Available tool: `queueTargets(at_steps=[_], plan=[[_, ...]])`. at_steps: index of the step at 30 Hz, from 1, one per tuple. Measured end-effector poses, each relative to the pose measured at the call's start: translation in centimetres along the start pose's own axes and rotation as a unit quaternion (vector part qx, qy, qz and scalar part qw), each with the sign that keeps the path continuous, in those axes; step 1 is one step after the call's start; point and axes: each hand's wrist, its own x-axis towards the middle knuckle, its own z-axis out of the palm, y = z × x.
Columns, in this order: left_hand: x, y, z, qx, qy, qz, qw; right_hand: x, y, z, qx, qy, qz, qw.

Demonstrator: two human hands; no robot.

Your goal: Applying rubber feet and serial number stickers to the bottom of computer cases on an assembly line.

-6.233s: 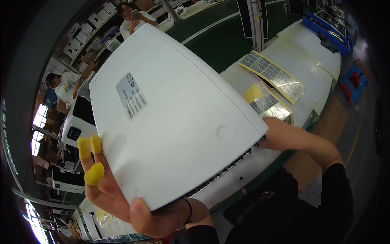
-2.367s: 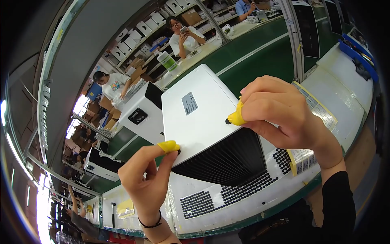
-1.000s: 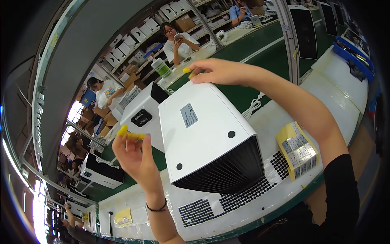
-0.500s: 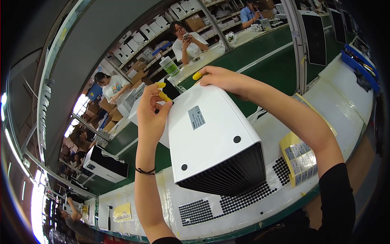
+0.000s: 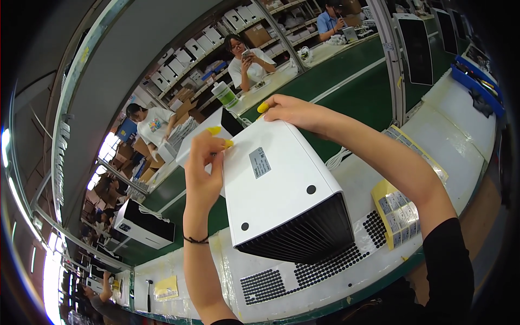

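A white box-shaped appliance (image 5: 281, 162) lies tilted before me, black ribbed end (image 5: 303, 230) towards me. Its upper white face bears a grey label (image 5: 260, 162) and two round black pads (image 5: 311, 189) near the close corners. My left hand (image 5: 205, 162) is at the far left corner, fingers curled, one yellow-covered fingertip against the face. Whatever may be under that fingertip is hidden. At the far right corner my right hand (image 5: 292, 114) grips the edge, with a yellow cover on one finger.
Sheets of round black pads (image 5: 262, 286) lie under and before the appliance. A label sheet (image 5: 398, 208) is to the right, a blue tray (image 5: 476, 84) farther off. Beyond runs a green conveyor (image 5: 352, 89) carrying another appliance (image 5: 143, 225). Several people work or sit around it.
My left fingers have shifted at the far left corner; a small black spot seen beside the fingertip is now covered. My right hand keeps its hold, and the view has shifted slightly.
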Motion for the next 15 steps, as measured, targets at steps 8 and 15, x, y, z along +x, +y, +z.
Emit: queueTargets(at_steps=[8,15], plan=[[0.1,0.0,0.7,-0.012,0.091,-0.088,0.992,-0.9,0.5,1.3,0.078,0.061,0.044,0.994],[1.0,-2.0,3.2,-0.407,0.044,-0.294,0.863,-7.1,3.7,2.3,0.119,0.190,-0.123,0.967]])
